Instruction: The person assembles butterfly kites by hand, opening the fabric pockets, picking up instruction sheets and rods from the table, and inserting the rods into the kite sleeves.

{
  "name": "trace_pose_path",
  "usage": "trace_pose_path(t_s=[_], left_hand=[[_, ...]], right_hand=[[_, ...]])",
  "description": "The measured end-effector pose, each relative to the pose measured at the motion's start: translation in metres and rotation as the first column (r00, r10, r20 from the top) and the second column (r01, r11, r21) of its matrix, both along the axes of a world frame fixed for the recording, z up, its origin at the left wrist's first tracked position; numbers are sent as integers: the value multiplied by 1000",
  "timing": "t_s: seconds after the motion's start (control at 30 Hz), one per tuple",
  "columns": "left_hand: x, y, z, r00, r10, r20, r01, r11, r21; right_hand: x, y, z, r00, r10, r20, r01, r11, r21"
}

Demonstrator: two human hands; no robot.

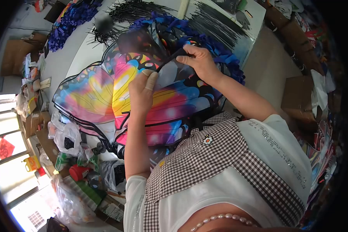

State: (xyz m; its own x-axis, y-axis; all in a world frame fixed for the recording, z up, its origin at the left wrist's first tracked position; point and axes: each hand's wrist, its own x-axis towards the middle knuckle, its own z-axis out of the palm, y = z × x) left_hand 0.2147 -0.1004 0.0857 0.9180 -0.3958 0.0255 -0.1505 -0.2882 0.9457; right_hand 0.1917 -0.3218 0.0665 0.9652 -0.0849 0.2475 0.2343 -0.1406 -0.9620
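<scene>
Cloth [172, 101], bright and wing-patterned, lies heaped on the white table [87, 57] in front of me. I pinch its black edge [168, 61] between thumb and fingers of both my left hand [142, 87] and right hand [201, 63]. Beyond it are blue ruffles [235, 71] and black sticks [216, 27]; plastic bags [65, 135] sit to my left.
</scene>
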Motion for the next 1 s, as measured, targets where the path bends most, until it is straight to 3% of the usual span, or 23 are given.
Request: trace_pose_path(t_s=[0.1,0.13,0.2,0.27,0.33,0.4,0.47,0.53,0.6,0.67,0.73,0.83,1.0], left_hand=[[-2,0,-10,999,-29,39,26,997,71],[-4,0,-13,995,-34,93,22,991,130],[-1,-3,-11,968,-56,243,-4,971,241],[-4,-8,-6,950,-86,300,17,974,226],[-7,-4,-1,948,-42,315,-11,987,163],[-10,19,-3,971,-81,226,41,983,177],[-14,58,-30,966,-119,229,23,923,385],[-23,87,-51,992,-87,95,26,859,512],[-29,86,-53,982,-54,179,-36,885,464],[-34,84,-55,951,9,308,-126,924,361],[-40,98,-61,944,41,327,-149,939,311],[-51,133,-81,931,117,346,-197,958,207],[-62,178,-94,904,126,408,-306,858,413]], right_hand=[[-8,3,-4,997,-60,43,56,994,89],[-6,-1,10,979,-105,175,125,986,-112],[8,-7,47,869,-108,482,347,829,-440],[5,18,66,765,145,627,461,558,-691],[6,21,46,831,381,406,238,416,-878],[13,10,46,885,406,226,52,396,-917],[17,0,51,870,408,278,134,347,-928],[19,3,50,857,382,346,242,295,-925],[13,42,45,820,465,334,232,262,-937],[1,88,3,791,579,198,28,289,-957],[1,106,-9,817,577,11,-279,412,-868],[14,94,-8,822,566,60,-203,390,-898],[18,97,-9,797,597,94,-203,411,-889]])
